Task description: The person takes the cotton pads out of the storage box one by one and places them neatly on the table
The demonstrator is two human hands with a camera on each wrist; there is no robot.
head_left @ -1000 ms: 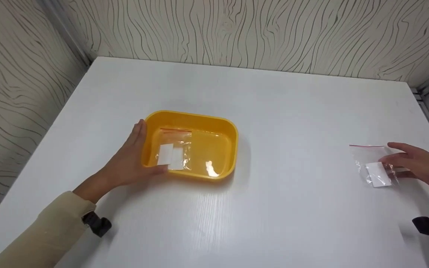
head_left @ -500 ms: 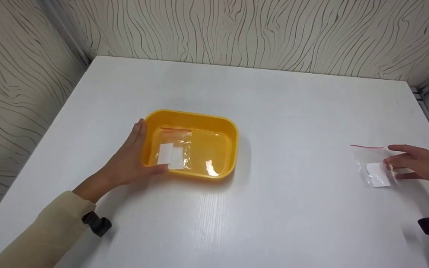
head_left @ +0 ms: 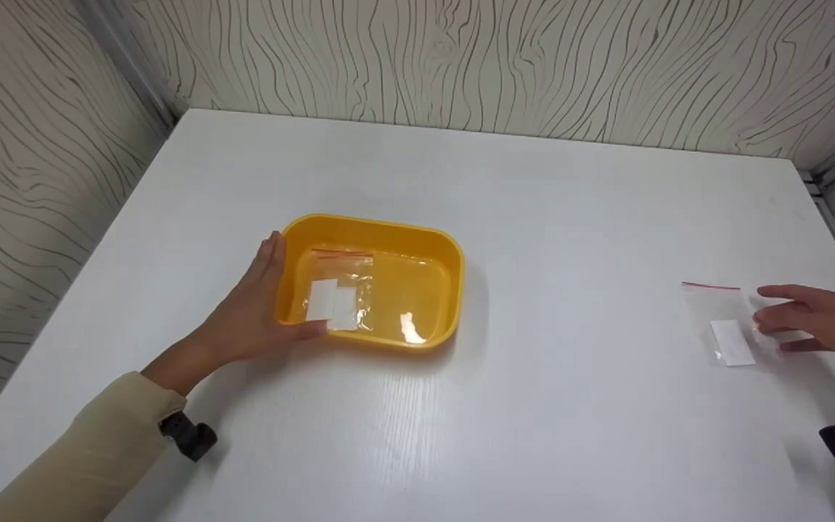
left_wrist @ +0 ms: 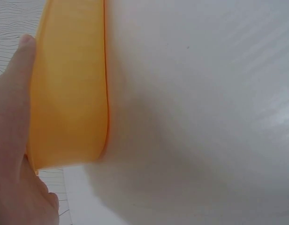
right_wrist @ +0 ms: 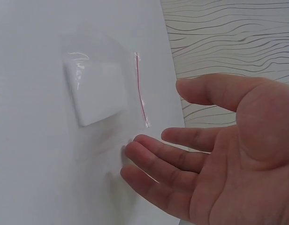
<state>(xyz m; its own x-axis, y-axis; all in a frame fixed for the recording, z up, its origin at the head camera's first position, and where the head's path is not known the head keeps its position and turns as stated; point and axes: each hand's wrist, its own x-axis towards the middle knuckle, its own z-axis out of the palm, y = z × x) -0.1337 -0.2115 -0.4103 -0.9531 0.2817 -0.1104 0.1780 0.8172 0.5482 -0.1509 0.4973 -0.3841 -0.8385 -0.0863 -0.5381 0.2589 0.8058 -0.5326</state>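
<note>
In the head view, my left hand (head_left: 243, 322) holds the left end of a yellow plastic box (head_left: 374, 233), thumb over the front rim and fingers along the left side. Inside, on the left half, lie clear zip bags (head_left: 351, 272) with red seal lines and white rectangular pieces; they overlap. At the far right, a similar zip bag (head_left: 733, 342) with a white piece inside lies on the table. Just right of it is my right hand (head_left: 820, 322), its fingers loosely bent; in the right wrist view its palm (right_wrist: 257, 173) faces the bag and holds nothing.
Everything stands on a white table (head_left: 570, 406). Wood-grain patterned panels (head_left: 461, 65) rise behind it and at the left. Black wrist mounts (head_left: 189, 435) sit near both hands.
My right hand has let go of the zip bag and drawn slightly right; the bag has settled flatter on the table. The left hand and yellow box have stayed in place.
</note>
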